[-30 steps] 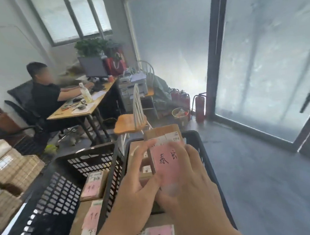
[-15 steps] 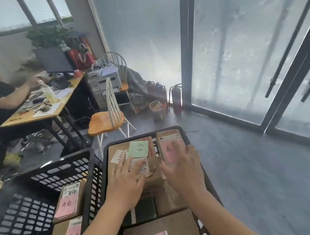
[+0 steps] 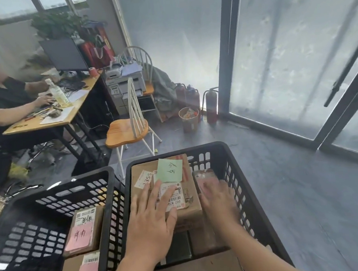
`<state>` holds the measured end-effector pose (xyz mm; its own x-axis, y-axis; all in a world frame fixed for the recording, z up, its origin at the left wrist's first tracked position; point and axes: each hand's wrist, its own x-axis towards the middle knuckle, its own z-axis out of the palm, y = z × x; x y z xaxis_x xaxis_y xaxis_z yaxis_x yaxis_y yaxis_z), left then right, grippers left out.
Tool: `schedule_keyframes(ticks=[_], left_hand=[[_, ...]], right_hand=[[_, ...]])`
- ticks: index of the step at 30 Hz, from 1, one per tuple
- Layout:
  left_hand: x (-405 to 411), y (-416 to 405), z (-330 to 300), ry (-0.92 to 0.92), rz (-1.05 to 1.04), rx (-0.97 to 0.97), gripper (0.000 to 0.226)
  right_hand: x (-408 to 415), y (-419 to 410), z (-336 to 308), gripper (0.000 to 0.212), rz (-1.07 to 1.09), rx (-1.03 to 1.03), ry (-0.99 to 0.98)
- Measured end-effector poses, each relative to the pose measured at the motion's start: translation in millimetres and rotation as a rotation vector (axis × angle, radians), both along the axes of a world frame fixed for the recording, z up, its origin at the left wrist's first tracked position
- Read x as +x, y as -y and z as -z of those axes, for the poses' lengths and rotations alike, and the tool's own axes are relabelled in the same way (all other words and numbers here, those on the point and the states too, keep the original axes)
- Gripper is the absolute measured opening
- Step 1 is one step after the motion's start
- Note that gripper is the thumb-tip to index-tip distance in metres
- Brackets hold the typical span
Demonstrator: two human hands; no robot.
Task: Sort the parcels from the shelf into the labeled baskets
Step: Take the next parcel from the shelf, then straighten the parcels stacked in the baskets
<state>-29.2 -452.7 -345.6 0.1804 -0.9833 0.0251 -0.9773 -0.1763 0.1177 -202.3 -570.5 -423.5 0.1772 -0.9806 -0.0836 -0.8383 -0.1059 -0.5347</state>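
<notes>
Now right hand (image 3: 217, 198) fingers (image 3: 209, 186) lie flat on pink-labelled parcel (image 3: 204, 177).

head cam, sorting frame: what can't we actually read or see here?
- Right hand: motion-blurred, grip on the pink-labelled parcel unclear; its label is unreadable.
- Box with the green note: left hand covers its near part.
- Bottom box in the right basket: cut off by the frame edge.
- Left basket: its near-left part runs out of frame.

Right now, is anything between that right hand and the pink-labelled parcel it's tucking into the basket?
No. The right hand already rests on the pink-labelled parcel, wedged between the green-noted box and the right basket wall.
</notes>
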Motion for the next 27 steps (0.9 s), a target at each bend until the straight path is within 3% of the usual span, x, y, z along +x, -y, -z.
schedule_keyframes(ticks=[3,7,11,14,16,18,22,27], left_hand=[[0.6,0.9,4.5,0.018,-0.002,-0.025,0.060],[1.7,0.2,8.0,0.031,0.000,-0.016,0.059],[0.8,-1.3,2.3,0.012,-0.011,0.009,0.061],[-4.6,-0.8,-13.3,-0.078,-0.042,0.076,0.063],[-10.0,0.9,-32.5,-0.205,-0.084,0.085,0.054],[-13.4,-0.6,-54.4,-0.305,-0.117,0.022,0.050],[-11.2,-8.1,-101.5,-0.261,-0.124,-0.168,0.048],[-4.8,-32.5,-152.2,-0.139,-0.158,-0.256,0.050]], right_hand=[[2.3,-4.7,14.7,0.048,-0.019,0.111,0.044],[3.2,-4.2,16.2,0.049,-0.045,0.110,0.052],[-3.9,-1.2,6.5,0.040,-0.151,-0.101,-0.049],[-12.5,-14.7,-27.6,0.041,-0.320,-0.181,-0.169],[-16.9,-20.9,-57.1,0.041,-0.289,-0.266,0.028],[-19.2,-25.5,-94.4,0.061,-0.275,-0.293,0.151],[-16.7,-29.4,-157.5,0.071,-0.411,-0.235,0.116],[-3.0,-42.3,-211.6,0.071,-0.565,-0.305,0.049]])
